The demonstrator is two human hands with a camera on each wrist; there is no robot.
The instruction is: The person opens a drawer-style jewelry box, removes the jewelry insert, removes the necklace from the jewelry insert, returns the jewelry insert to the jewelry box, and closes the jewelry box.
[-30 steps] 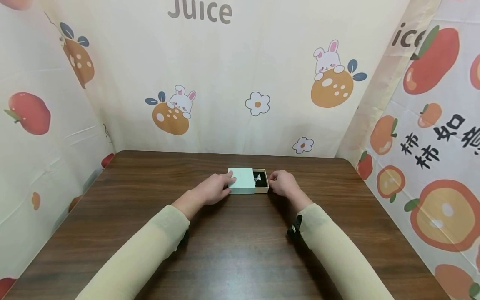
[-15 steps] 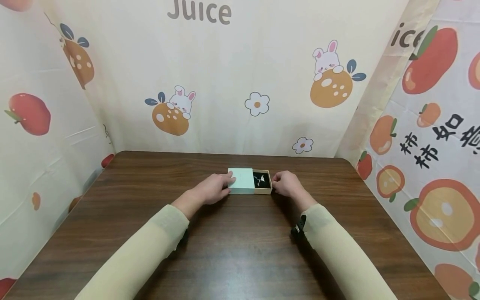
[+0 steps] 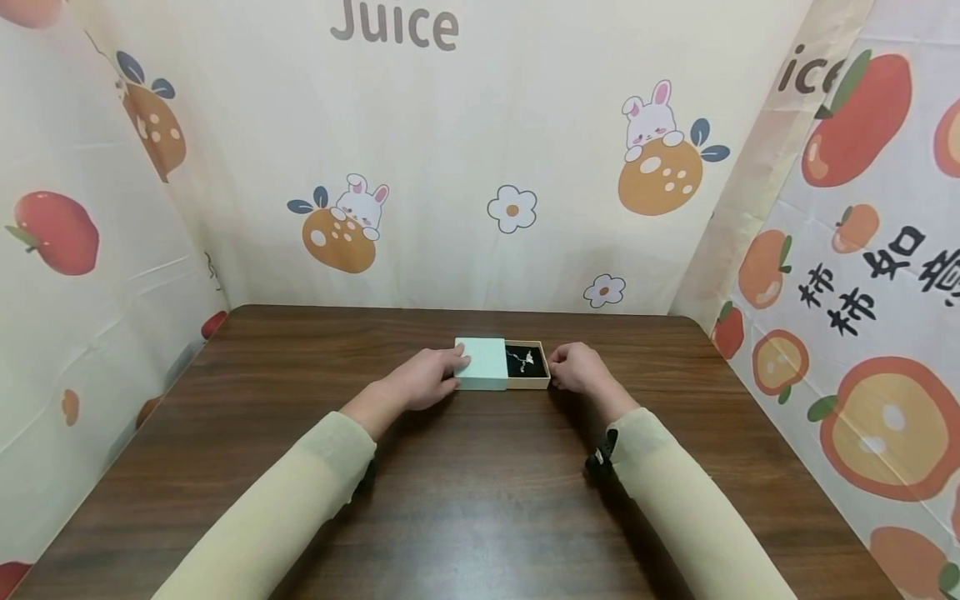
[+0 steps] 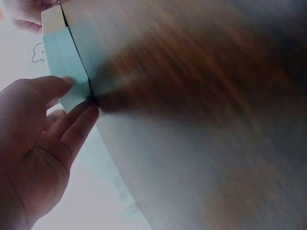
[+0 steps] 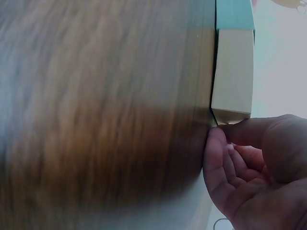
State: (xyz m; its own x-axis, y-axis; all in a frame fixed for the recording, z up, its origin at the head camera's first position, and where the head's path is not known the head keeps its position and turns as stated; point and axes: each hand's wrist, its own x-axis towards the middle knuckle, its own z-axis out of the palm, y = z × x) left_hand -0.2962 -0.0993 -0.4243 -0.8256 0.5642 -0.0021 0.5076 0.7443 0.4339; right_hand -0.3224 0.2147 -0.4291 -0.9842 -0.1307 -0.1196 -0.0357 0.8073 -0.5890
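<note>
A mint-green box sleeve (image 3: pixel 481 364) lies on the table, and a cream inner tray (image 3: pixel 528 384) sticks out of its right side. On the tray's black lining rests a silver chain with a pendant (image 3: pixel 527 359). My left hand (image 3: pixel 422 379) grips the sleeve's left end, thumb and fingers on it; the left wrist view shows this hand (image 4: pixel 43 139) around the sleeve (image 4: pixel 64 60). My right hand (image 3: pixel 581 371) is at the tray's right end. In the right wrist view its thumb and index finger pinch the end of the tray (image 5: pixel 233 72).
The brown wooden table (image 3: pixel 465 483) extends around the box. Behind it hangs a cream curtain (image 3: pixel 450 125) with rabbits, fruit and flowers; a fruit-printed cloth (image 3: pixel 885 333) hangs at the right and another (image 3: pixel 112 317) at the left.
My right hand has moved to the right, and the tray has slid farther out of the sleeve, uncovering more of the chain. My left hand and the sleeve have stayed in place.
</note>
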